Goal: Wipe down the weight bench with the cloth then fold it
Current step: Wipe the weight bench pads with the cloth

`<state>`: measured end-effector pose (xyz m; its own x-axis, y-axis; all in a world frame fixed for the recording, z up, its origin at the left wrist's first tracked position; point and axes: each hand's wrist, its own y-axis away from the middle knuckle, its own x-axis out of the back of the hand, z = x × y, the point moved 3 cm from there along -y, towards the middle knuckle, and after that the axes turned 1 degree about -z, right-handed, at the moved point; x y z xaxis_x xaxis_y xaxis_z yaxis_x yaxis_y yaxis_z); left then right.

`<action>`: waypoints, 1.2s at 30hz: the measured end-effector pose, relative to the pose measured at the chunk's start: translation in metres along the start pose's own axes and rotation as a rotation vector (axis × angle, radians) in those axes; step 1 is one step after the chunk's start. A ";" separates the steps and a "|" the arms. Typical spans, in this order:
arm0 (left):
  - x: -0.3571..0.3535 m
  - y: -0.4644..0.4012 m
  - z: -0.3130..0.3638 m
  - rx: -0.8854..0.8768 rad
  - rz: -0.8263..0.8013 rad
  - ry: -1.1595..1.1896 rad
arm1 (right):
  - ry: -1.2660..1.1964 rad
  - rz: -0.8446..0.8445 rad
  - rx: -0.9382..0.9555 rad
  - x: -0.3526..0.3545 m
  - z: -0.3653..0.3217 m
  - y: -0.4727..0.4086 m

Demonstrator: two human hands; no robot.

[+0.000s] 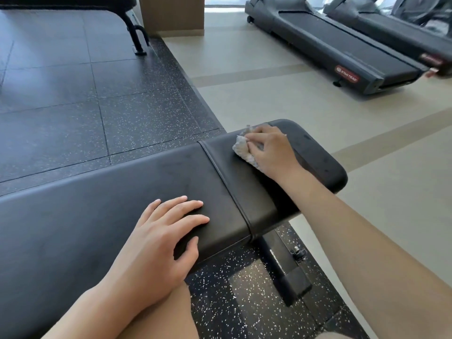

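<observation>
black padded weight bench (102,204) runs as the table across the view, long axis from lower left to upper right, a seam dividing the long pad from the shorter end pad. nearest: left hand (156,245) lies flat on the long pad just before the seam, fingers straight and slightly spread, thumb over the near edge, holding nothing. below the near edge: bench frame foot (286,272) on speckled black rubber flooring (151,113). further along: right hand (269,150) on the end pad, grip curled around a bunched pale cloth (242,148), pressing it to the pad surface. cloth is crumpled, no clear long axis; it protrudes on the left side of the fingers, toward the far edge of the pad. no containers in view. beyond the bench end: beige floor (269,99). far right: two treadmills (330,45) side by side. far upper left: another bench (73,2) on a dark frame.
</observation>
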<state>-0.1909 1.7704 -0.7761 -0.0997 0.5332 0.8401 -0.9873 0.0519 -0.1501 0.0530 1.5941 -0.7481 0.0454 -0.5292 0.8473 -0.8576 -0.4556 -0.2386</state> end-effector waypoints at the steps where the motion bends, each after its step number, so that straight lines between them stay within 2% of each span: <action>1: 0.000 0.000 0.000 -0.002 0.003 0.001 | -0.015 -0.014 0.036 -0.009 -0.016 0.004; 5: 0.001 -0.001 0.001 -0.028 0.003 -0.015 | -0.079 -0.111 0.290 -0.025 -0.056 0.055; 8: 0.001 -0.004 0.000 -0.055 0.016 -0.056 | -0.101 -0.148 0.380 -0.009 -0.037 0.086; 10: 0.000 -0.010 0.001 -0.078 0.024 -0.065 | -0.068 -0.055 0.289 0.013 -0.004 0.084; 12: -0.003 -0.020 0.007 -0.120 0.012 -0.064 | -0.018 0.059 0.098 0.036 0.033 0.071; 15: -0.011 -0.042 0.024 -0.188 -0.026 -0.055 | 0.037 0.124 -0.103 0.049 0.060 0.057; 18: -0.017 -0.072 0.043 -0.232 -0.052 -0.051 | 0.066 0.127 -0.059 0.035 0.037 0.074; 23: -0.025 -0.112 0.059 -0.307 -0.064 -0.051 | -0.046 0.072 0.184 0.026 0.021 0.132; 25: -0.029 -0.122 0.060 -0.306 -0.084 -0.059 | 0.019 0.124 0.112 0.039 0.048 0.120; 28: -0.037 -0.125 0.055 -0.288 -0.102 -0.063 | 0.070 0.202 -0.159 0.060 0.084 0.079; 30: -0.040 -0.122 0.050 -0.276 -0.075 -0.038 | 0.099 0.175 -0.191 0.058 0.081 0.063; 32: -0.043 -0.118 0.047 -0.265 -0.044 -0.007 | 0.119 0.165 -0.107 0.047 0.062 0.069; 36: -0.045 -0.117 0.044 -0.258 -0.015 0.035 | -0.009 0.128 0.087 0.029 0.031 0.127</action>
<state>-0.0767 1.7035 -0.7739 -0.0766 0.5597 0.8251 -0.9240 0.2711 -0.2697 -0.0382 1.4984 -0.7684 -0.0569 -0.5934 0.8029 -0.8093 -0.4436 -0.3851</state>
